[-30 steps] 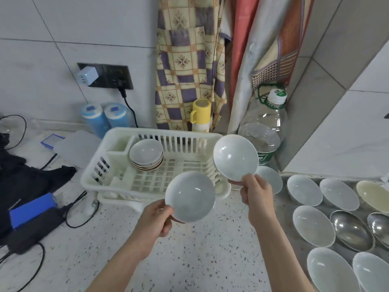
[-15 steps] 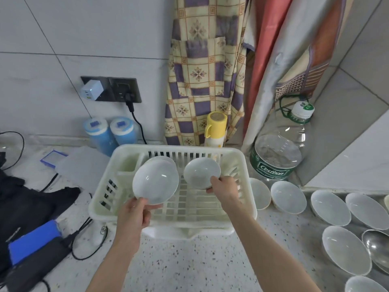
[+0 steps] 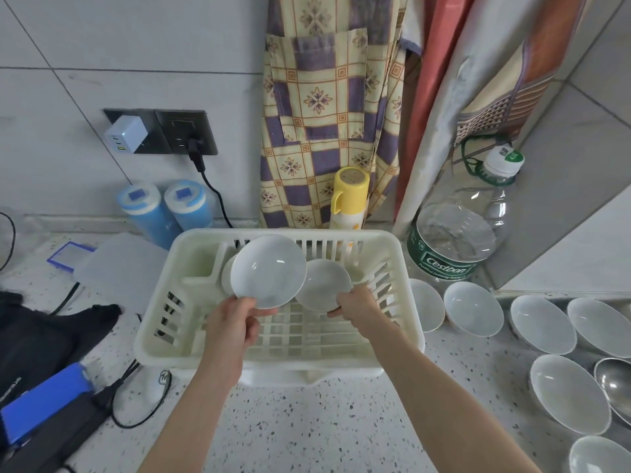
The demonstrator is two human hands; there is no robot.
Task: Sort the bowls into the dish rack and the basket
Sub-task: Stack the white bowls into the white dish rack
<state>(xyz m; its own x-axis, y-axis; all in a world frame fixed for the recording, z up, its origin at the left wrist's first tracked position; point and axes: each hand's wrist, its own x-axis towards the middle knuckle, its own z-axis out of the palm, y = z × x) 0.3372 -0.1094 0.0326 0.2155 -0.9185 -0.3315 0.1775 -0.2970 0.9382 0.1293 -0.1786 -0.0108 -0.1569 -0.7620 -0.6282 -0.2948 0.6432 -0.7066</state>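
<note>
A cream plastic dish rack (image 3: 403, 264) stands on the speckled counter. My left hand (image 3: 235, 322) grips a white bowl (image 3: 268, 271) by its lower rim, tilted over the rack's left half. It hides most of a stack of bowls (image 3: 228, 273) standing in the rack. My right hand (image 3: 355, 305) pinches a smaller white bowl (image 3: 322, 285) by its near rim, low inside the rack's middle. Several white bowls (image 3: 473, 308) and a steel bowl (image 3: 614, 384) sit on the counter to the right.
A large water bottle (image 3: 454, 240) stands right of the rack, a yellow flask (image 3: 348, 199) and two blue canisters (image 3: 164, 209) behind it. Cables, a blue box (image 3: 44, 401) and black fabric (image 3: 37, 332) lie at the left. Aprons hang on the wall.
Both hands carried their bowls from above the counter forward and left into the rack. The right hand's bowl has dropped lower; the left hand's bowl now covers the stack.
</note>
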